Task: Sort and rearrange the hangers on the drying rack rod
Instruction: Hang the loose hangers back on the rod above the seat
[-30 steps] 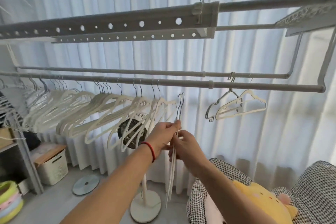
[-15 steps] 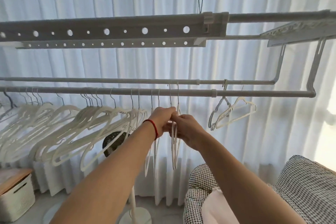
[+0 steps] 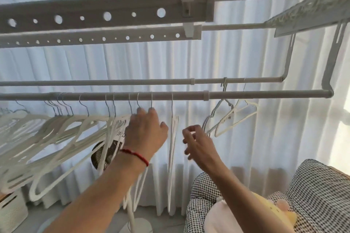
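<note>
Hanger [image 3: 173,134] now hooked on the rod [image 3: 246,94]; your right hand [image 3: 197,142] has let go, empty; left hand [image 3: 145,132] grips neighbouring hanger necks

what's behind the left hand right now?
Behind the left hand: white hangers on the near rod, two hooks just above its fingers, and part of a dark fan. The hanger necks it covers are hidden.

White hangers [image 3: 62,130] are crowded along the left of the rod [image 3: 246,94]; one hanger [image 3: 173,138] is hung edge-on mid-rod, two [image 3: 233,117] on the rear rod at right.
</note>
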Action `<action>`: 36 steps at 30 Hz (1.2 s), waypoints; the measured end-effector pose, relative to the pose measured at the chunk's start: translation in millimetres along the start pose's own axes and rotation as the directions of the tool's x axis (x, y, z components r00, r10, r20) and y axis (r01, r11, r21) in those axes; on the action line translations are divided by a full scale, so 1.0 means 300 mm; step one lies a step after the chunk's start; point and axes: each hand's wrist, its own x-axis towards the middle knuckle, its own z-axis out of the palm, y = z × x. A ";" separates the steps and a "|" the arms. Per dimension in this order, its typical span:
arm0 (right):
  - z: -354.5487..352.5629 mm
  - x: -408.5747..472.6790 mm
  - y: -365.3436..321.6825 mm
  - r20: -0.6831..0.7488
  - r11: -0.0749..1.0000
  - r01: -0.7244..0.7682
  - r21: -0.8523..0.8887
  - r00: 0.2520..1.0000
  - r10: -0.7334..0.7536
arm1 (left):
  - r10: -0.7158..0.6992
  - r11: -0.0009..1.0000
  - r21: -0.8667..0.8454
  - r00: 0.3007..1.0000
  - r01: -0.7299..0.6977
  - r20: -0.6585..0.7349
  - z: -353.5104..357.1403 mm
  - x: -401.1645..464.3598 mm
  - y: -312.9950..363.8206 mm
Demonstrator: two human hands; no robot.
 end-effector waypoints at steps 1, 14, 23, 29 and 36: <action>-0.035 0.040 0.030 -0.150 0.999 0.035 -0.038 0.988 -0.040 | 0.090 0.995 -0.024 0.991 -0.093 -0.095 -0.006 -0.010 0.074; -0.392 0.227 0.272 -0.363 0.988 0.145 0.047 0.924 -0.118 | -0.159 0.846 -0.281 0.717 0.454 0.678 0.461 0.406 0.550; -0.452 0.250 0.410 -0.321 0.991 0.119 0.068 0.943 -0.091 | -0.040 0.665 -0.333 0.478 0.669 0.878 0.500 0.427 0.563; -0.410 0.204 0.381 -0.299 0.975 0.183 0.123 0.944 -0.140 | -0.069 0.528 -0.409 0.518 0.744 0.853 0.421 0.466 0.515; -0.356 0.091 0.355 -0.180 0.965 0.237 0.108 0.960 -0.215 | -0.237 0.569 -0.310 0.513 0.761 0.825 0.428 0.337 0.420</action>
